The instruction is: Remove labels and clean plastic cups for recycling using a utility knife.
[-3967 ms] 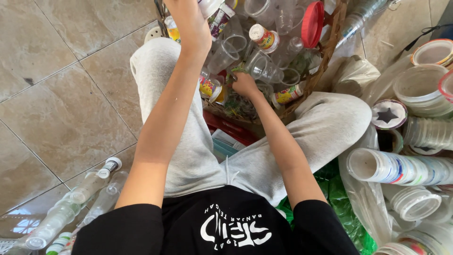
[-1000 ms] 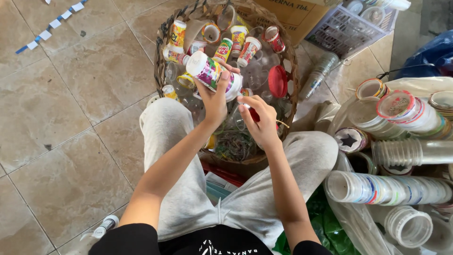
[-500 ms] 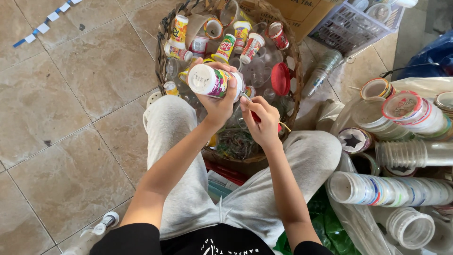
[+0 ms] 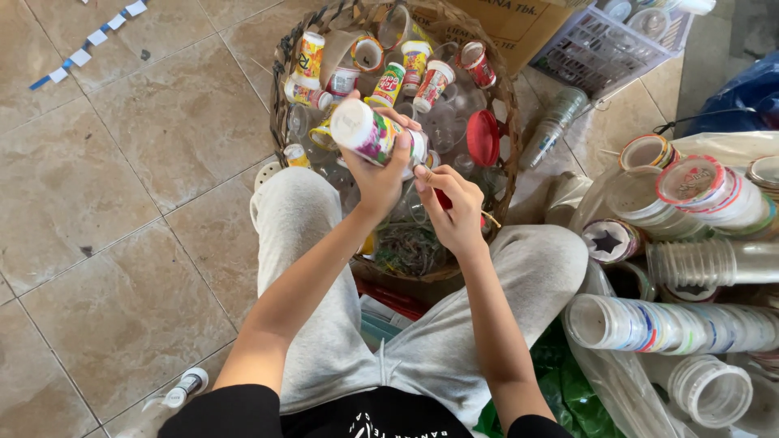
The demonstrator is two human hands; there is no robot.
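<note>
My left hand grips a small plastic cup with a colourful printed label, held on its side above a round wicker basket. My right hand is closed around a small red-handled tool, its tip against the cup's rim next to my left fingers. The basket holds several more labelled cups, clear cups and a red lid. My knees in grey trousers flank the basket.
Stacks of nested plastic cups lie in clear bags at the right. A cardboard box and a white plastic crate stand behind the basket. Tiled floor spreads to the left. A clear bottle lies at bottom left.
Four seconds ago both hands were reaching into the basket. Since then my left hand has lifted out a labelled cup and turned it sideways, and my right hand has come up to its rim.
</note>
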